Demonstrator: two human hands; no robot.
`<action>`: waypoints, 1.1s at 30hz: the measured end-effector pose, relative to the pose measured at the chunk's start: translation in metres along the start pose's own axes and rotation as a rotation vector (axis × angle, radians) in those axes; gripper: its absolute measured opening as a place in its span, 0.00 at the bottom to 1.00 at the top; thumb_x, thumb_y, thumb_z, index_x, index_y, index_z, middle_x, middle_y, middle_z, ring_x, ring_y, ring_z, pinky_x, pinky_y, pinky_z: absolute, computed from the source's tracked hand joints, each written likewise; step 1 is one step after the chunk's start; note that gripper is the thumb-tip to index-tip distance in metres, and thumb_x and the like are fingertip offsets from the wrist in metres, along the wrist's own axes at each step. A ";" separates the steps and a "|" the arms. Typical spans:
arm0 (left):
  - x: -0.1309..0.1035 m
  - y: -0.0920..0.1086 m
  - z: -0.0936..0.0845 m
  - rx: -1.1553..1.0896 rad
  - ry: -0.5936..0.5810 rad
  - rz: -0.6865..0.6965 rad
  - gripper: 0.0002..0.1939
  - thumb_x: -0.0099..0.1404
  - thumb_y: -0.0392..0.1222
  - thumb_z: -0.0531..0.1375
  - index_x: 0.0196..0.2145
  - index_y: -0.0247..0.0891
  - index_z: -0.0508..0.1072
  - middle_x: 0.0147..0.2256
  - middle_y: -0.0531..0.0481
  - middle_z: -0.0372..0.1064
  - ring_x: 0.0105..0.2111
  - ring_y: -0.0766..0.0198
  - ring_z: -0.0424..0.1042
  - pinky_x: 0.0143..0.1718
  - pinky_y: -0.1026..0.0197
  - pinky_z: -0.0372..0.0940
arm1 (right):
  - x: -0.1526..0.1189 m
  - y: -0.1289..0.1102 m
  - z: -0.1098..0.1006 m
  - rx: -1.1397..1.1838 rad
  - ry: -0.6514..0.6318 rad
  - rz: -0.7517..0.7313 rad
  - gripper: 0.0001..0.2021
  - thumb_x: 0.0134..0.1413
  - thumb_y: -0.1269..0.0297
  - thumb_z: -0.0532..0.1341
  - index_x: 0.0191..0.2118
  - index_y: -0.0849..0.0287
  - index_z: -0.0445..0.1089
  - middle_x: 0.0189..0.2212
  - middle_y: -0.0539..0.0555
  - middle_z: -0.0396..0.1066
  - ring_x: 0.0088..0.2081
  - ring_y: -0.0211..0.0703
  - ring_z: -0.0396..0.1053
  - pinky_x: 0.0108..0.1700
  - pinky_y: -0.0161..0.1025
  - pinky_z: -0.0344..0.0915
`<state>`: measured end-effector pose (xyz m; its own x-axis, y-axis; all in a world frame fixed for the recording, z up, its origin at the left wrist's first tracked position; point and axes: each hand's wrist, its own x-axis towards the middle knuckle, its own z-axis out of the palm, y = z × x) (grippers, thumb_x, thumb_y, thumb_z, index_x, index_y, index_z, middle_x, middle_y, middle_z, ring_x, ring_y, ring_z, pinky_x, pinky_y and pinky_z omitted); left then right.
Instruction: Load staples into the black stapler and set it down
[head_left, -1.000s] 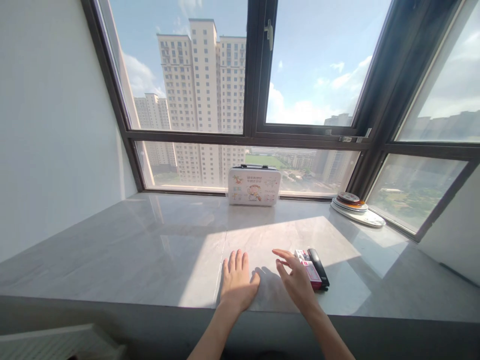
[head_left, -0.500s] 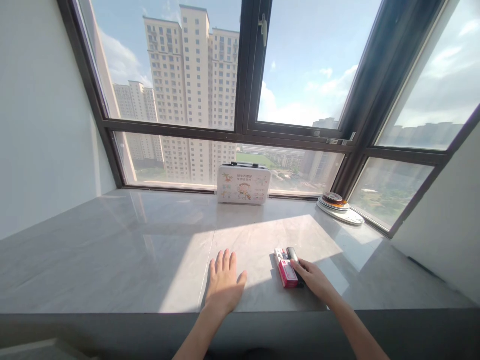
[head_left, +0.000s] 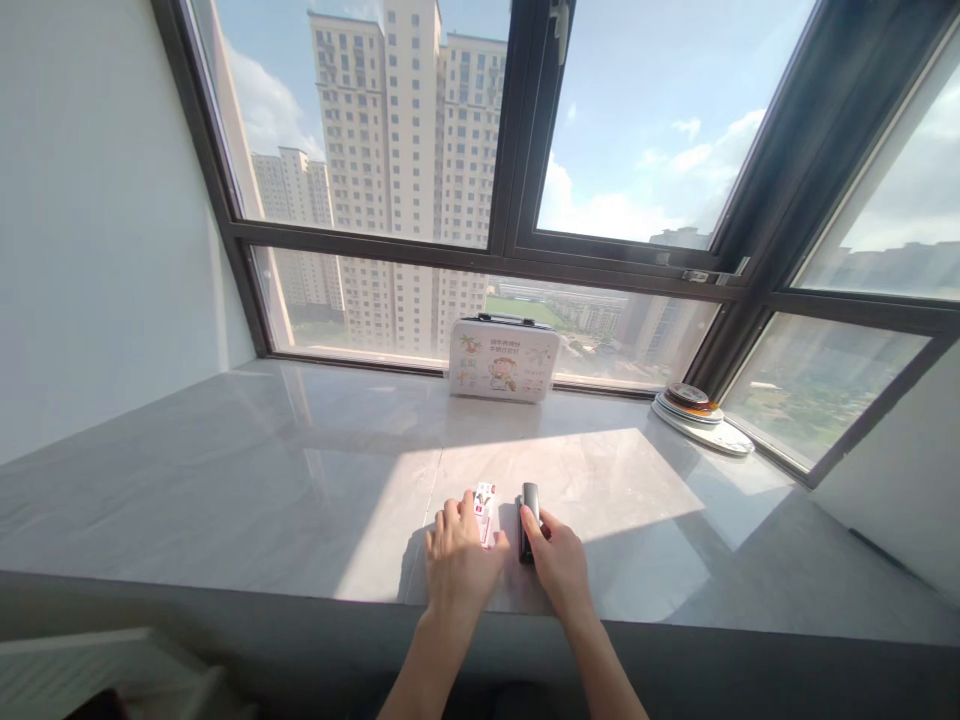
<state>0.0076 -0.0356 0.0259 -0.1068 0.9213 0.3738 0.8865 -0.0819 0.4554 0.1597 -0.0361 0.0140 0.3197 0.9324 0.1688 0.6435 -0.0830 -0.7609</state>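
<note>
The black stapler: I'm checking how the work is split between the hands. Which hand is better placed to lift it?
Right. The right hand already rests on the black stapler, while the left hand lies on the pink box.

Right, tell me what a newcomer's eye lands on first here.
First the two hands at the near edge of the grey stone sill: the left hand grips a small pink and white box, and the right hand holds a black stapler beside it. Further back, a white cartoon-printed case stands against the window, with stacked plates in the right corner.
</note>
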 end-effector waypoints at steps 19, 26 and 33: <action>0.031 -0.041 -0.012 0.035 -0.181 -0.074 0.12 0.66 0.54 0.59 0.39 0.43 0.72 0.42 0.45 0.72 0.34 0.54 0.73 0.31 0.58 0.59 | -0.008 0.030 -0.035 0.109 -0.060 -0.061 0.26 0.64 0.36 0.53 0.32 0.55 0.73 0.21 0.47 0.62 0.27 0.42 0.63 0.30 0.37 0.52; -0.013 -0.011 0.005 0.068 -0.021 0.034 0.12 0.70 0.50 0.56 0.45 0.42 0.69 0.40 0.46 0.72 0.38 0.52 0.74 0.38 0.56 0.61 | -0.009 0.032 -0.035 0.100 -0.046 -0.070 0.26 0.63 0.37 0.54 0.32 0.54 0.73 0.21 0.47 0.65 0.27 0.42 0.65 0.29 0.36 0.53; 0.016 -0.033 -0.004 0.004 -0.116 -0.071 0.13 0.72 0.56 0.54 0.43 0.47 0.70 0.39 0.49 0.75 0.36 0.54 0.75 0.32 0.59 0.58 | -0.007 0.036 -0.033 0.114 -0.030 -0.067 0.26 0.63 0.37 0.55 0.31 0.55 0.72 0.20 0.47 0.64 0.26 0.43 0.65 0.29 0.37 0.52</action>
<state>-0.0252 -0.0196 0.0204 -0.1164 0.9626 0.2446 0.8804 -0.0140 0.4740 0.2039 -0.0577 0.0060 0.2564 0.9447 0.2042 0.5794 0.0189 -0.8148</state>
